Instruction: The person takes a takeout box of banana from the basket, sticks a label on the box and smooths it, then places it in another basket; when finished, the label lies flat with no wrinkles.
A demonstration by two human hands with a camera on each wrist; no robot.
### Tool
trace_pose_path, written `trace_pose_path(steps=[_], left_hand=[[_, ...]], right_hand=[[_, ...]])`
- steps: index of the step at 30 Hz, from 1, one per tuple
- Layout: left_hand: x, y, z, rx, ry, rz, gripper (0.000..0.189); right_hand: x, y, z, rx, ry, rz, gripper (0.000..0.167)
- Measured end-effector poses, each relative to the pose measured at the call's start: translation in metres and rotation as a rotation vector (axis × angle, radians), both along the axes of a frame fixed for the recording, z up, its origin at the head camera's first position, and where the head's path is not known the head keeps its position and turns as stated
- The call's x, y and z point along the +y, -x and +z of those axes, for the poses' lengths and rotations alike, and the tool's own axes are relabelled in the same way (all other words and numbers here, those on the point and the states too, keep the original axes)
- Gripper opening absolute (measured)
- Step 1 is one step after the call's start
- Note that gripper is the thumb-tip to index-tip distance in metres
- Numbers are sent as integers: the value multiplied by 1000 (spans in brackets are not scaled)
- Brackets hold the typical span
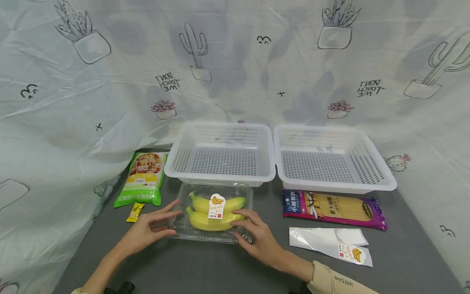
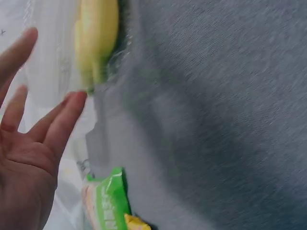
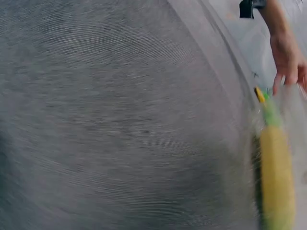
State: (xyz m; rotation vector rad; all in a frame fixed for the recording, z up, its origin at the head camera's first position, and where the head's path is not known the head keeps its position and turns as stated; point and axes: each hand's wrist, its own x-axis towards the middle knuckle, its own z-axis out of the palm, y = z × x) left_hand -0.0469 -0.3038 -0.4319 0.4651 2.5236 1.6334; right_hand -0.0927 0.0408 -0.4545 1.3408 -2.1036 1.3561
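A clear plastic clamshell box [image 1: 216,236] holds two bananas [image 1: 210,221] on the dark table. On its lid sits a white banana sticker [image 1: 216,206]. My left hand [image 1: 147,230] is at the box's left side, fingers spread and nearly straight, fingertips right at the edge; the left wrist view also shows these extended fingers [image 2: 64,122]. My right hand [image 1: 258,239] lies over the box's right side, its relaxed fingers reaching across the lid and the thumb near the front corner. It is out of sight in its own wrist view, where a banana [image 3: 277,177] shows through the plastic.
Two white baskets [image 1: 220,178] [image 1: 338,186] stand behind the box. At left lie a green food bag [image 1: 143,179] and a small yellow packet [image 1: 135,212]. To the right are a spaghetti pack [image 1: 334,207] and a sticker backing sheet [image 1: 315,237] bearing another banana sticker [image 1: 351,253].
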Motion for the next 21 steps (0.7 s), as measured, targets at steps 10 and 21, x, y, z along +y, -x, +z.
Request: trace_pose_path(steps=[10,21], left_hand=[[-20,42,18,224,236,297,51],[-46,119,32,62,440,138,35]], right_hand=[[7,-11,-30,-228,47,-154,73],[-20,-12,-44,-576,109,-126,87]])
